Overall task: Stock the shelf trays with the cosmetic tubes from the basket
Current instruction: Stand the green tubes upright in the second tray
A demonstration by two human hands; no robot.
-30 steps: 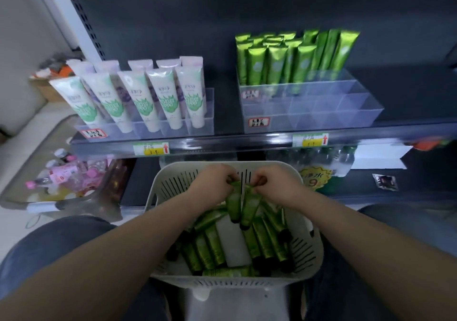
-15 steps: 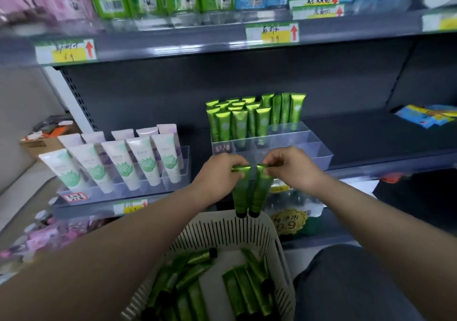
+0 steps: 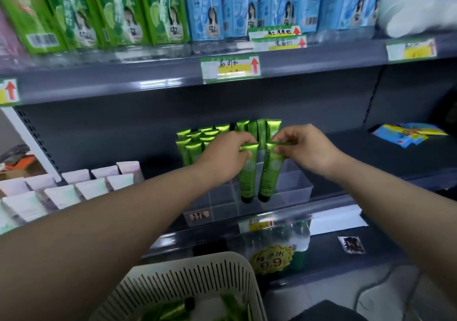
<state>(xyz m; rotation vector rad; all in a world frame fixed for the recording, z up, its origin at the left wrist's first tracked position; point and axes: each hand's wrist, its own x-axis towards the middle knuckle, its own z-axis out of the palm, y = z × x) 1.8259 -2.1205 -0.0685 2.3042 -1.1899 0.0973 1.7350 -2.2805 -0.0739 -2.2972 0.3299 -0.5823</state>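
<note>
Two green tubes (image 3: 257, 172) hang over the clear tray (image 3: 294, 187) — grey shelf (image 3: 371, 157).

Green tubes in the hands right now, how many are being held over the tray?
2. One green tube hangs cap-down from the left hand, the other tube from the right hand, side by side over the clear tray. More may be hidden behind the hands.

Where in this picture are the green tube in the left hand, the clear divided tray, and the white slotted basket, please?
green tube (image 3: 248, 172): head view, mid-body.
clear divided tray (image 3: 300, 188): head view, right wall.
white slotted basket (image 3: 197, 281): head view, far wall.
</note>
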